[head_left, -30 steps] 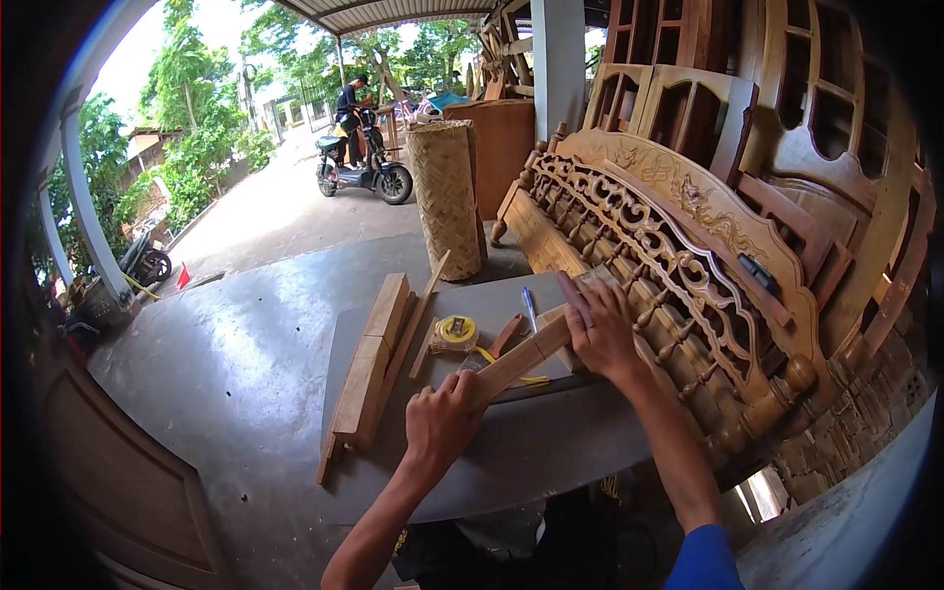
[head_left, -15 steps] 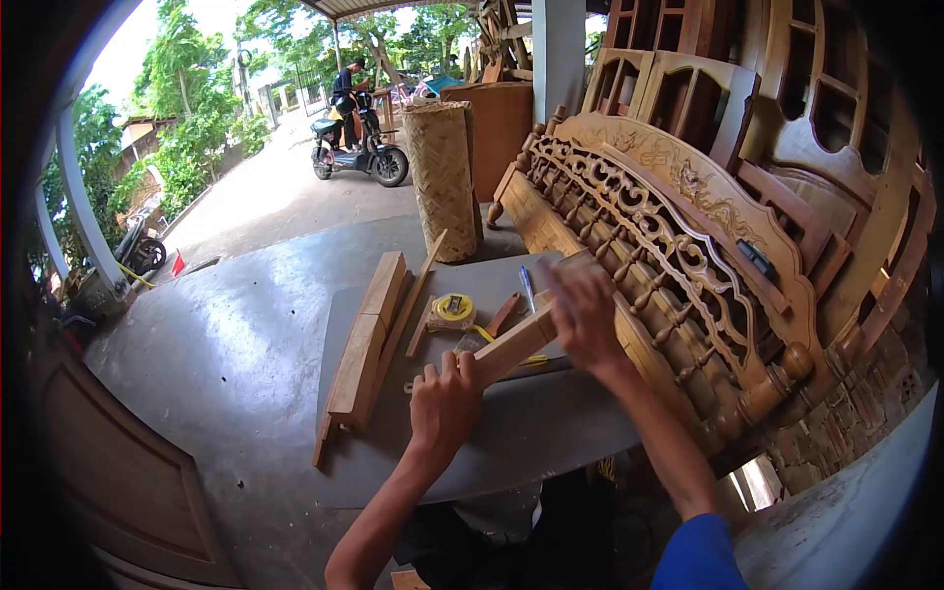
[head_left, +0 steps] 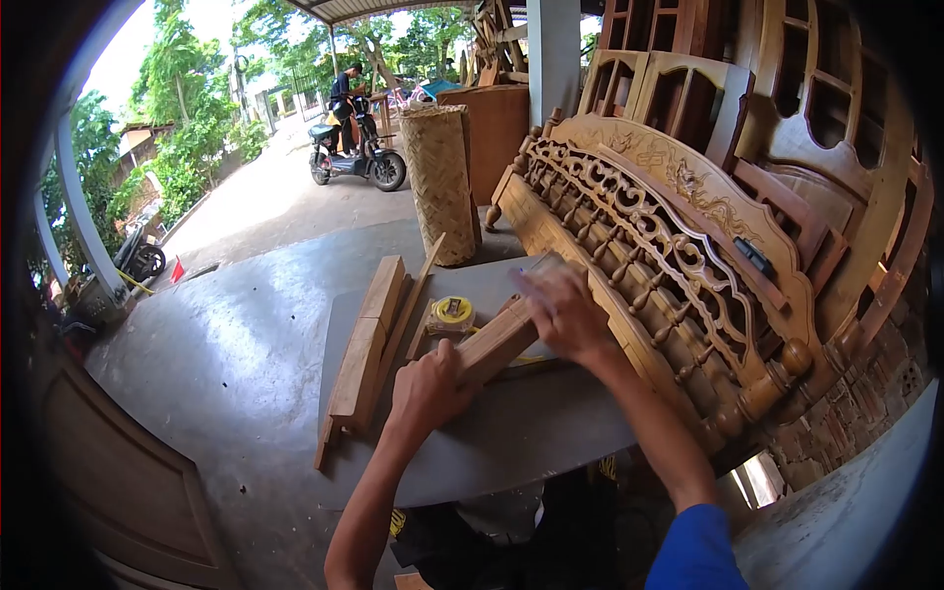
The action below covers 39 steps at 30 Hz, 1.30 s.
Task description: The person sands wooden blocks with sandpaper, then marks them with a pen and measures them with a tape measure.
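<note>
My left hand [head_left: 428, 388] wraps around the near end of a squared wooden block [head_left: 500, 339], which slants up to the right above the grey table. My right hand [head_left: 565, 310] is at the block's far end, fingers bent and smeared by motion; I cannot tell what is in them. Just left of the block lies a yellow tape measure [head_left: 452, 312] with a thin wooden strip [head_left: 421, 329] beside it. Further left, long wooden pieces [head_left: 362, 359] and a narrow stick [head_left: 413, 295] lie side by side.
The grey table's [head_left: 531, 447] rounded edge is close to my body. A rolled woven mat [head_left: 438, 187] stands behind it. Carved wooden bed panels [head_left: 629, 216] lean along the right. A person [head_left: 343, 103] is by a parked scooter [head_left: 359, 162] outside.
The block has turned, showing a different face, and shifted slightly left with my left hand. My right hand has moved left and a little down, covering the spot where a blue pen showed.
</note>
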Motion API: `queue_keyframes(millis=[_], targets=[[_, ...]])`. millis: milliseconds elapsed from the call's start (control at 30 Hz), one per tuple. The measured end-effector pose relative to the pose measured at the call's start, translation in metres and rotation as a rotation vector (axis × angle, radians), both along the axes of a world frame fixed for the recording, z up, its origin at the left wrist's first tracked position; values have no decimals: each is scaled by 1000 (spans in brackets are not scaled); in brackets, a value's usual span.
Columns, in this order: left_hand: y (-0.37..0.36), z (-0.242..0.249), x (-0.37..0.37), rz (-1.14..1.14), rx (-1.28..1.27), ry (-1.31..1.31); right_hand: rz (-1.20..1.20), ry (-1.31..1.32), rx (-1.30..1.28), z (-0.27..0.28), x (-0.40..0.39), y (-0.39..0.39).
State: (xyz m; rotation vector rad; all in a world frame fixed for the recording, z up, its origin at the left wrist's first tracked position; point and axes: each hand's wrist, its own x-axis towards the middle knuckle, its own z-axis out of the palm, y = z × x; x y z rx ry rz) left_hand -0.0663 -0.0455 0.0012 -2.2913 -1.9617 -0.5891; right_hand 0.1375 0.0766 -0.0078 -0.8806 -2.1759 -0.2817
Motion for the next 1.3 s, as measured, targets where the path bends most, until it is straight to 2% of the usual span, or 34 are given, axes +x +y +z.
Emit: queue_keyframes(millis=[100,133,200,233,333,467,500,600,633,733,767,867,900,933,1000,1067,1100,1200,1233,1300], targets=[[0,1,0,18,-19,12,28,70,-278,24,14,-9],[-5,-4,2,30,-53,2,-130,231,-149,14,16,7],[-1,2,2,49,-60,-13,-176,37,17,-3,7,5],[-2,2,1,40,-43,-4,20,-81,-83,3,5,-14],[-2,2,-1,-8,5,-8,15,-1,-255,1,13,-6],[-4,6,2,21,-48,17,-120,-162,-121,-1,-1,-7],[-2,2,-2,-22,0,10,92,-217,-36,-7,-6,-18],[-2,2,0,19,-51,9,37,-160,-307,16,7,-5],[-3,2,0,23,-52,3,-42,15,-207,10,9,6],[-2,2,-1,32,-73,-48,47,-206,-77,-3,0,-21],[-2,3,-2,20,-68,-44,207,-209,-175,3,4,-29],[-2,1,0,30,-59,-40,-81,54,-294,7,22,20],[-2,2,0,37,-84,-46,-254,-16,-236,-5,14,26],[-2,3,-1,31,-89,-35,-113,-155,-157,3,8,0],[-1,3,-3,25,-90,-23,141,-137,-186,0,5,-21],[-1,0,-2,38,-53,-35,-12,-11,-464,33,15,-7],[-4,1,0,49,-89,-45,-111,181,-202,8,17,22],[0,7,-1,52,-80,-58,70,-109,60,6,-18,-36],[-2,4,-1,49,-79,-63,181,-117,-99,-1,-18,-36],[-7,-1,1,70,-88,-72,-61,71,-191,-3,-8,-13]])
